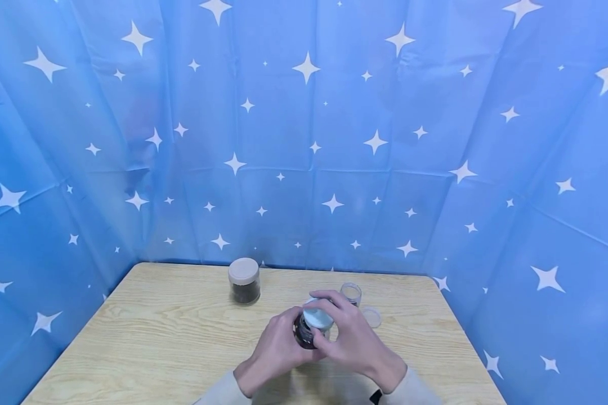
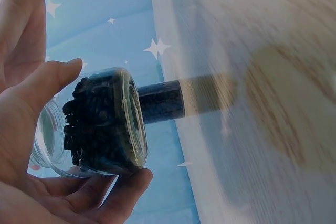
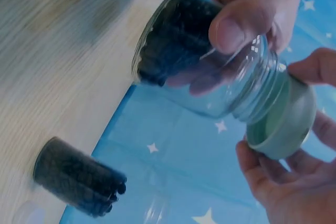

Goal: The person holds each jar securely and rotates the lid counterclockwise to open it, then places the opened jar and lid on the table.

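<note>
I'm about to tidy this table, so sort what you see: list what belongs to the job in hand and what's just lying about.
In the job:
held jar, gripped by the left hand
pale blue-green lid, in the right hand, at that jar's mouth

Seemingly just lying about, untouched:
lidded jar, back left
open jar with dark contents
loose lid beside the open jar

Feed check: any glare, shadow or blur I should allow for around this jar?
Head: bright, a soft shadow on the table near the bottom edge; left wrist: dimmer, table grain smeared, pale gleam on the base of the jar; right wrist: small highlights on its clear glass, table streaky and darkened at upper left, pale lid fairly clear.
</note>
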The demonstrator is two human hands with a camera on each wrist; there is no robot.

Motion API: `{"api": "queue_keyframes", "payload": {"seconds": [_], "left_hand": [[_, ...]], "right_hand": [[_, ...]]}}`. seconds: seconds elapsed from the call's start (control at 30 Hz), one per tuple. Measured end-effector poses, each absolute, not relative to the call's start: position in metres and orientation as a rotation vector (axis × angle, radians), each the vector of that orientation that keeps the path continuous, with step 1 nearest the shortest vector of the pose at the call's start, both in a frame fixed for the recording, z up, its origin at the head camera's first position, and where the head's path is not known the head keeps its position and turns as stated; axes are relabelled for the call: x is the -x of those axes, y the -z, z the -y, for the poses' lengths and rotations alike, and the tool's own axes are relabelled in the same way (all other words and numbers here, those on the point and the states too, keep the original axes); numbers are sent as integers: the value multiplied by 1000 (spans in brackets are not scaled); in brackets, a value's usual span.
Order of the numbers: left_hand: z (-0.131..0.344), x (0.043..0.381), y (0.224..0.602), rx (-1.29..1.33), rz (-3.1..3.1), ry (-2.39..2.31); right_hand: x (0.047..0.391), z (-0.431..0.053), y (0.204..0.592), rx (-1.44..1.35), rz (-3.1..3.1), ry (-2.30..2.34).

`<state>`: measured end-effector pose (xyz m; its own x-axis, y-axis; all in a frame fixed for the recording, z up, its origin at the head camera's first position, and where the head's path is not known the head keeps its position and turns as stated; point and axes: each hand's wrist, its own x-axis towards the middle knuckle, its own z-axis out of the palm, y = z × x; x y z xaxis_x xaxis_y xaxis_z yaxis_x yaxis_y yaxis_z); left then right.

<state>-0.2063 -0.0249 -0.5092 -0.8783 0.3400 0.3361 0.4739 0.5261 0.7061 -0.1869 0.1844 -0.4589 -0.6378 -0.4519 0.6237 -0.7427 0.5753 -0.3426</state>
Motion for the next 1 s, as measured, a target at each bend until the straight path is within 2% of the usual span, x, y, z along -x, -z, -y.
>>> {"api": "queue_keyframes", "payload": {"seconds": [0.37, 1.0], "left_hand": [[26, 209, 510, 691, 2599, 1285], [38, 214, 510, 612, 2622, 1284]], "right_hand": [[192, -187, 457, -1009, 2316, -813], [205, -188, 460, -944, 2358, -880]]}}
